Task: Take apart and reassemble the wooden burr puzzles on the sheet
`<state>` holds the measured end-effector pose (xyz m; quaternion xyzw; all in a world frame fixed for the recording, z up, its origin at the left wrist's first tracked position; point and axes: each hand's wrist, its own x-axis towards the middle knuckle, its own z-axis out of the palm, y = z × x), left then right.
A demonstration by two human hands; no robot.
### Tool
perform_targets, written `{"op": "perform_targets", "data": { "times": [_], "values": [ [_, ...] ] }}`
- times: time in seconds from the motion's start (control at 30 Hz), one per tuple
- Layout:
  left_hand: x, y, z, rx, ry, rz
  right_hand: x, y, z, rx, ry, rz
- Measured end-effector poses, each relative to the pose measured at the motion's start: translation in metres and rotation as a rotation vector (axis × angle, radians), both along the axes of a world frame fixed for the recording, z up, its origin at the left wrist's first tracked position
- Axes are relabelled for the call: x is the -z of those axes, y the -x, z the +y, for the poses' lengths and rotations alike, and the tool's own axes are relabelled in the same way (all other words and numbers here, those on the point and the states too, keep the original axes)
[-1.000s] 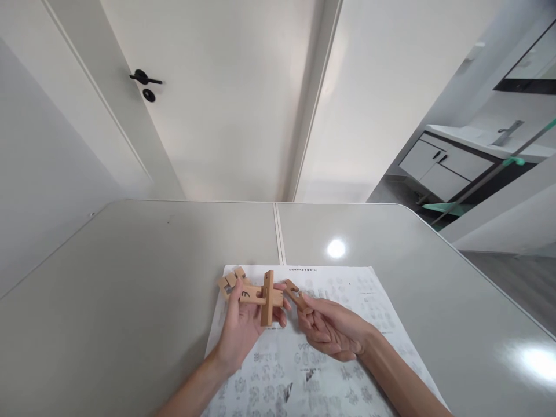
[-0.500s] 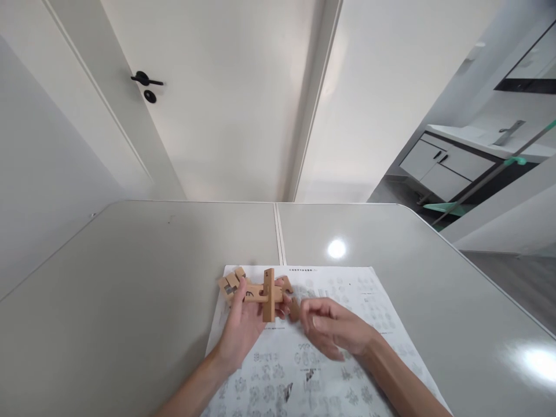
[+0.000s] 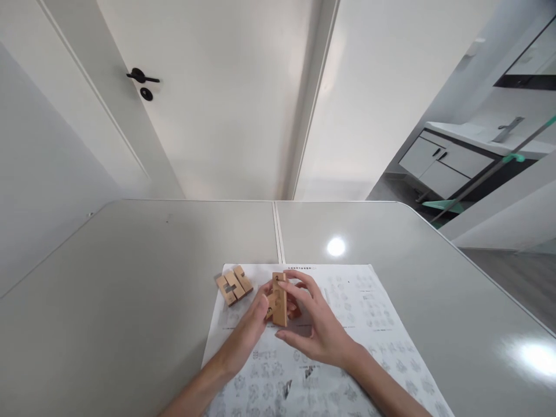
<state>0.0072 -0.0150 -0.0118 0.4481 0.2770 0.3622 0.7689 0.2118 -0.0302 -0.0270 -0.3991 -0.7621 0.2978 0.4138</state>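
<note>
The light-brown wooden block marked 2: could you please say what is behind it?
Past its left edge, light-brown wood shows beside the left hand; past its right, darker brown wood near the right hand. The block and hands cover the rest.

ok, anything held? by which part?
Interlocked wooden puzzle pieces: left hand grips the crosspiece by one end; right hand touches the upright piece near its "2", grip unclear.
</note>
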Motion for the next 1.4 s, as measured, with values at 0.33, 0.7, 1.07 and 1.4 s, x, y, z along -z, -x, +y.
{"op": "perform_targets", "data": {
  "times": [0.33, 0.7, 1.07, 1.4],
  "values": [
    [0.011, 0.005, 0.0, -0.05, -0.083, 0.081, -0.005, 0.004, 0.003, 0.006, -0.093, -0.033],
    [0.005, 0.001, 0.001, -0.118, -0.069, 0.115, -0.008, 0.0, 0.005, 0.045, -0.09, -0.083],
    [0.002, 0.001, 0.001, -0.122, -0.09, 0.101, -0.011, 0.0, 0.005, 0.036, -0.12, -0.107],
    [-0.004, -0.001, 0.001, -0.137, -0.123, 0.108, -0.012, 0.001, 0.006, 0.026, -0.144, -0.113]
  ]
}}
